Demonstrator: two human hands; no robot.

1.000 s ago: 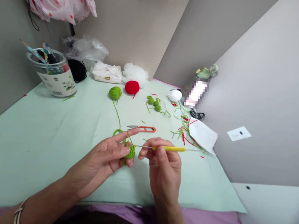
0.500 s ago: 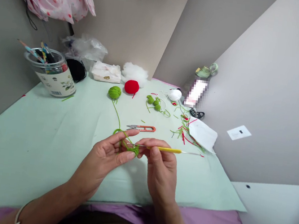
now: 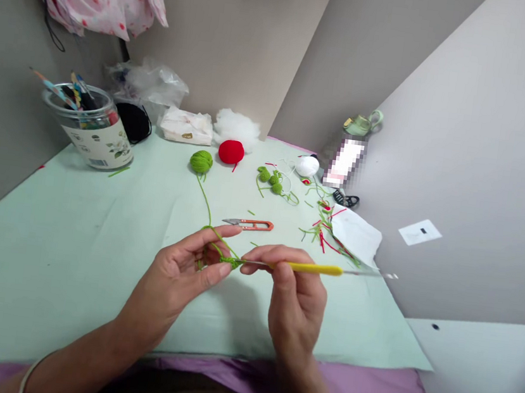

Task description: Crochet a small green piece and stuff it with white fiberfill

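Observation:
Between thumb and fingers, my left hand (image 3: 187, 267) pinches a small piece of green crochet work (image 3: 231, 262). Green yarn (image 3: 205, 197) runs over its raised index finger and back to a green yarn ball (image 3: 201, 161). My right hand (image 3: 295, 296) is closed around the yellow handle of a crochet hook (image 3: 315, 269). The hook's thin metal shaft reaches left to the green work, where its tip is too small to make out. Its other metal end points right and is blurred. Just beyond my left fingertips lie orange-handled thread snips (image 3: 256, 225).
Behind sit a red yarn ball (image 3: 231, 152), white stuffing (image 3: 238, 131), a white yarn ball (image 3: 307, 165) and small green crocheted pieces (image 3: 276, 187). Yarn scraps (image 3: 322, 236) lie beside white paper (image 3: 356, 233) at right. A pen jar (image 3: 97, 138) stands at left.
My right hand and the crochet hook have shifted right, drawing the hook's tip back toward the edge of the green work. My left hand has moved slightly left.

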